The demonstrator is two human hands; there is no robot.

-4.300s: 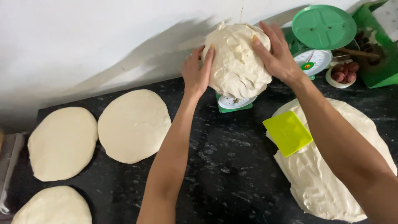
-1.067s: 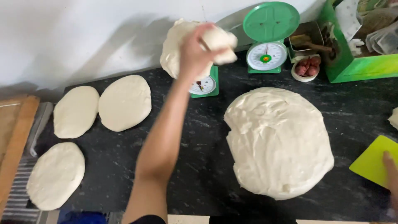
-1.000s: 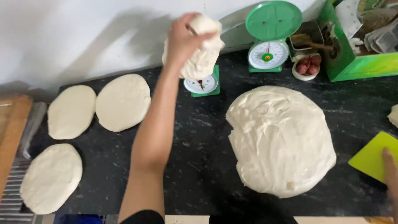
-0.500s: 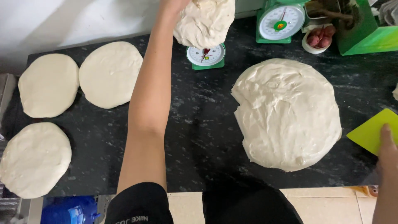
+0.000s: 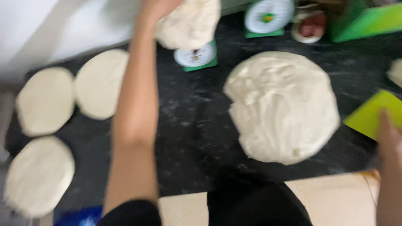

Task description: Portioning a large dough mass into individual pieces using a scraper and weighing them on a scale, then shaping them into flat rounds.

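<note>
while stretched toward twelve o'clock, left hand (image 5: 161, 6) mostly cut off by the top edge of the view, closed as a grip on the top of a dough lump (image 5: 188, 23). lump raised over a small green scale (image 5: 197, 56), hiding its pan; whether touching the pan or hanging clear cannot be told through the blur. forearm running from six o'clock up to the lump across the dark bench (image 5: 188, 134).

at four o'clock, right hand (image 5: 389, 138) resting on a yellow-green scraper (image 5: 372, 113), fingers laid flat over its near edge; whether curled under it cannot be told.

between the two hands, at about three o'clock from the forearm, a big flattened dough mass (image 5: 282, 104) lying on the bench, well apart from the lump. second green scale (image 5: 268, 16) at one o'clock, just beside the first. past it a small white bowl (image 5: 310, 27) with something reddish inside, then a green box (image 5: 368, 21) in the far corner.

at nine o'clock, three flat dough rounds: one (image 5: 100, 83) just beside the forearm, another (image 5: 46, 100) next to it, nearly touching, a third (image 5: 37, 175) nearer at eight o'clock.
</note>
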